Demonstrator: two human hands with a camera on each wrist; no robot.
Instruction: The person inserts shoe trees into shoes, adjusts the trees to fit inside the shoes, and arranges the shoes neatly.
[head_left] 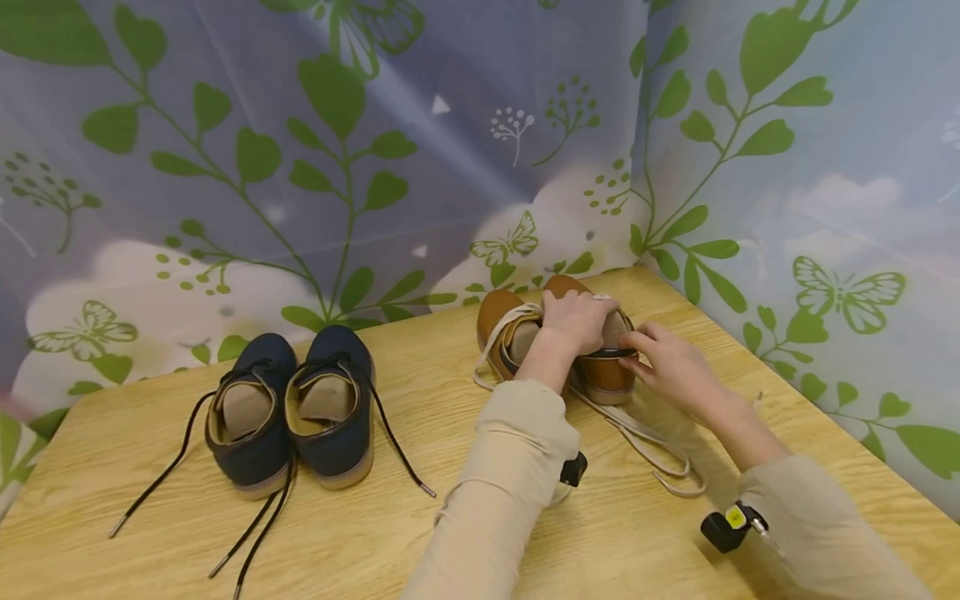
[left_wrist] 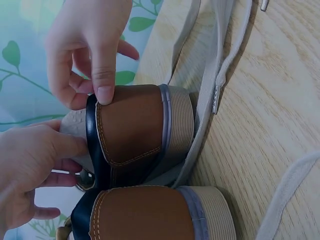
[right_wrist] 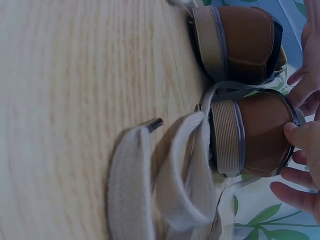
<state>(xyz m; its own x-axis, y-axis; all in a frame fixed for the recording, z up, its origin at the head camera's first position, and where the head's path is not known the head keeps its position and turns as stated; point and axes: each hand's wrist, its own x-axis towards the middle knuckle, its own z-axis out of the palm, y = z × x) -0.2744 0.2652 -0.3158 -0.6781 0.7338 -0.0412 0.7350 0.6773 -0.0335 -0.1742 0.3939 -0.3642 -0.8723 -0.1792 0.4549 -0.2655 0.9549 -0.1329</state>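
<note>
A pair of brown shoes with black collars and cream laces stands at the table's back right. On the right brown shoe (head_left: 607,377), my right hand (head_left: 678,367) pinches the heel collar, its thumb on the outer brown leather. My left hand (head_left: 577,321) is over the same shoe's opening. In the left wrist view, a beige insert (left_wrist: 74,122) rises above the collar, held under the left thumb, other fingers curled beyond it. The left brown shoe (head_left: 498,315) sits alongside, partly covered by my left forearm. Loose cream laces (head_left: 645,437) trail behind the heels.
A pair of navy shoes stands at left: one navy shoe (head_left: 251,454) beside another (head_left: 337,454), with black laces (head_left: 176,458) spread on the wooden table (head_left: 420,533). Leaf-patterned fabric (head_left: 450,167) rises along the back and right edges.
</note>
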